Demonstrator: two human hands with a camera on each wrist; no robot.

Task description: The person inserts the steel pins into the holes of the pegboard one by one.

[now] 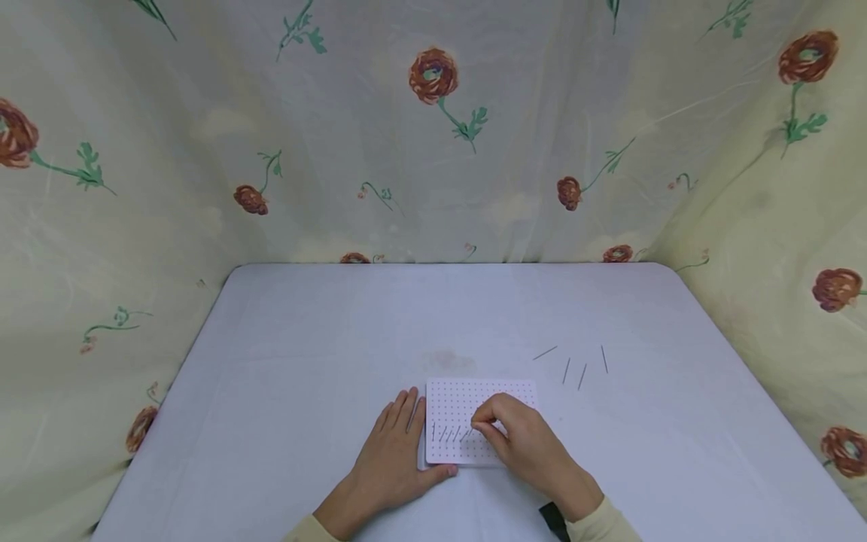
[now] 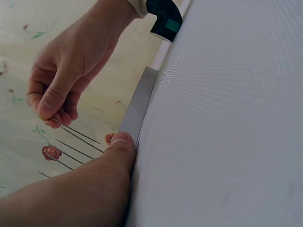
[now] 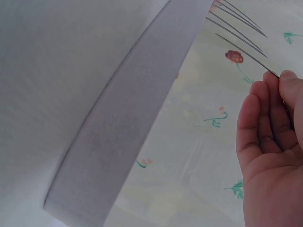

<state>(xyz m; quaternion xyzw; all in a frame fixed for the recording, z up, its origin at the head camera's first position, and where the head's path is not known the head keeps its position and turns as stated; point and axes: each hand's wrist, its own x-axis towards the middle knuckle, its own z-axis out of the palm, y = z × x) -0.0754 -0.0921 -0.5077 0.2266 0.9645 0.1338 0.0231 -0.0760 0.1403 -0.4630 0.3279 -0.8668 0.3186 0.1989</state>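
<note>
A white board (image 1: 481, 390) with a grid of small holes lies near the front of the table. Several thin metal pins (image 1: 445, 434) stand in a row in it, most leaning. My right hand (image 1: 524, 444) is over the board, its thumb and forefinger pinching another metal pin (image 3: 247, 53). That pin's free end points down toward the holes, beside the row. Flat along the board's left side rests my left hand (image 1: 393, 459), fingers straight. Its thumb (image 2: 122, 142) touches the board's front edge (image 2: 138, 104).
Several loose metal pins (image 1: 582, 376) lie on the white table (image 1: 305, 339) beyond the board's right corner. A flowered curtain (image 1: 379, 135) surrounds the table's back and sides. A dark band (image 1: 554, 521) shows at the right wrist.
</note>
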